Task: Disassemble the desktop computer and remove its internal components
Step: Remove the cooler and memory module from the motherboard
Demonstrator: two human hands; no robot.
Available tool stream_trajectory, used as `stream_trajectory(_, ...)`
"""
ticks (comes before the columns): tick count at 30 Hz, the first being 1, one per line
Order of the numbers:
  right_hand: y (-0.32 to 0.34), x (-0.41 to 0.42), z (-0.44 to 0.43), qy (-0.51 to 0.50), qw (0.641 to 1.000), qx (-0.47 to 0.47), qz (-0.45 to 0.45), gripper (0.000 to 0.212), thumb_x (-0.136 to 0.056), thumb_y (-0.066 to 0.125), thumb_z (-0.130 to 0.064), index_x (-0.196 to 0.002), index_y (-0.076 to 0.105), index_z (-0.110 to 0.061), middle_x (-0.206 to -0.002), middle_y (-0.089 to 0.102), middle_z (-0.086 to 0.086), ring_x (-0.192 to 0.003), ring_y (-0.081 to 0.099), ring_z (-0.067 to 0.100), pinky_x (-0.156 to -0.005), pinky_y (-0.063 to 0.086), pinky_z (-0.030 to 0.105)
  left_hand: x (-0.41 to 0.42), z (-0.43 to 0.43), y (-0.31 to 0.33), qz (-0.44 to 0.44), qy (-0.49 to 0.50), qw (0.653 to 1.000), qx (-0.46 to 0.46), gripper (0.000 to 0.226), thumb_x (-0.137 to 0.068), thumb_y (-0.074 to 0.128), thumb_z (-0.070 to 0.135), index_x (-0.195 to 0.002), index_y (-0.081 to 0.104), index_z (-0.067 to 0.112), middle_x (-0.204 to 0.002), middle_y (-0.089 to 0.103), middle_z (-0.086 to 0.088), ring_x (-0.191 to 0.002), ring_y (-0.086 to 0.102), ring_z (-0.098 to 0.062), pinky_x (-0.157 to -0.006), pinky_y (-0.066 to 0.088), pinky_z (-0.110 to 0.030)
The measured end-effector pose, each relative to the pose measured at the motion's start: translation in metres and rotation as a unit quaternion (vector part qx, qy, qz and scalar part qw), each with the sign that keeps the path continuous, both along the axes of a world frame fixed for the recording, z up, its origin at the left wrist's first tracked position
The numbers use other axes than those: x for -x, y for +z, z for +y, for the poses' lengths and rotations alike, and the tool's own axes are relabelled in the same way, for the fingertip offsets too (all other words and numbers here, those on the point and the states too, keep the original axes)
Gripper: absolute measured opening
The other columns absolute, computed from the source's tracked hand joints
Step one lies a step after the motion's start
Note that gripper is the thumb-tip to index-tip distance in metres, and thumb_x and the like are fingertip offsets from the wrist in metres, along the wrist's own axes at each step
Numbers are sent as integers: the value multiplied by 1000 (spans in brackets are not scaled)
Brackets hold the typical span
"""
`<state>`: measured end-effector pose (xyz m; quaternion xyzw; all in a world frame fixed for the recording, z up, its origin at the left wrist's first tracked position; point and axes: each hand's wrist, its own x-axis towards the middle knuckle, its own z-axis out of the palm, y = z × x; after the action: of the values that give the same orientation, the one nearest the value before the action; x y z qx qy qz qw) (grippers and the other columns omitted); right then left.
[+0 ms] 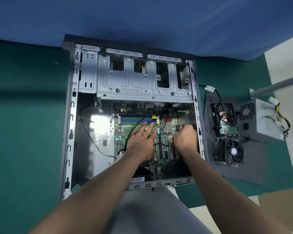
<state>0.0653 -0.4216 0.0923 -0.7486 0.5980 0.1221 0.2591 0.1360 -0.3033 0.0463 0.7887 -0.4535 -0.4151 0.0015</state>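
Forearms (95, 186) extended, left hand (142, 142) flat on motherboard (123, 132), right hand (184, 137) gripping tool (178, 126)

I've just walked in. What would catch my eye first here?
An opened computer case lies in the middle, its green motherboard exposed. The left hand rests flat on it; the right hand grips a small tool. A power supply and fan sit to the case's right.
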Motion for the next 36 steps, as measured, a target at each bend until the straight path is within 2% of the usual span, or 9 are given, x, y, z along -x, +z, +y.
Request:
stream_trajectory(6, 5, -19, -10, 48, 998, 38, 28, 19, -92, 51, -3, -73, 47, -3, -69, 52, 8, -54, 50, 16, -57, 45, 26, 0, 0, 0, 2, 1, 1000, 2, 78, -100, 47, 23, -152, -10, 29, -153, -32, 3, -143, -27, -19, -120, -3, -45)
stream_trajectory(13, 3, -24, -8, 38, 997, 53, 52, 32, -90, 52, 2, -60, 43, -7, -62, 48, 6, -56, 50, 18, -57, 44, 26, -1, 0, -2, 9, 6, 1000, 7, 80, -99, 49, 22, -152, -9, 29, -154, -31, 4, -143, -25, -19, -120, -4, -45)
stream_trajectory(17, 4, -26, -3, 56, 996, 61, 40, 12, -89, 43, 7, -87, 53, 3, -94, 57, 17, -72, 52, 21, -75, 52, 33, -2, 0, -3, 8, 7, 1000, 16, 79, -98, 49, 23, -153, -7, 29, -155, -29, 3, -144, -24, -19, -119, -5, -44)
stream_trajectory(19, 5, -28, 0, 55, 996, 45, 47, 21, -90, 44, 5, -107, 55, 0, -111, 56, 19, -90, 55, 30, -89, 51, 41, 0, -1, -3, 6, 23, 999, 35, 75, -98, 50, 20, -154, 1, 26, -158, -22, 2, -146, -19, -21, -119, -2, -44)
stream_trajectory(21, 6, -29, 1, 42, 998, 20, 52, 37, -93, 47, -6, -130, 42, -2, -125, 51, 23, -110, 52, 37, -97, 44, 45, 2, -4, 0, -16, 58, 993, 100, 57, -96, 51, 16, -149, 28, 17, -162, 5, -7, -148, 4, -26, -120, 11, -43)
stream_trajectory(23, 7, -28, 0, 26, 999, 3, 41, 57, -99, 42, -20, -146, 15, -3, -133, 44, 26, -120, 45, 41, -100, 37, 47, -1, -12, 6, -36, 100, 977, 184, 37, -94, 51, 11, -130, 49, 9, -140, 44, -13, -133, 38, -27, -111, 35, -40)
stream_trajectory(27, 3, -23, -7, 52, 997, 3, 58, 72, -95, 48, -9, -149, 0, -3, -130, 41, 33, -117, 47, 41, -99, 42, 48, -12, -35, 9, -21, 119, 957, 263, 35, -88, 55, 5, -122, 57, 11, -111, 56, -8, -110, 53, -27, -95, 47, -42)
stream_trajectory(33, -2, -13, -11, 97, 993, 52, -43, 41, -93, 46, -7, -132, 36, -1, -107, 53, 27, -83, 43, 25, -71, 33, 32, -14, -69, -1, 28, 136, 957, 256, 43, -91, 58, 17, -132, 57, 30, -113, 58, -4, -112, 55, -28, -91, 45, -39)
stream_trajectory(36, -4, -12, -13, 100, 992, 46, -67, 43, -93, 46, -5, -134, 34, -1, -108, 51, 29, -82, 43, 29, -70, 32, 32, -7, -82, -2, 75, 181, 952, 237, 25, -86, 54, 19, -107, 66, 24, -100, 58, -3, -102, 55, -27, -74, 36, -32)
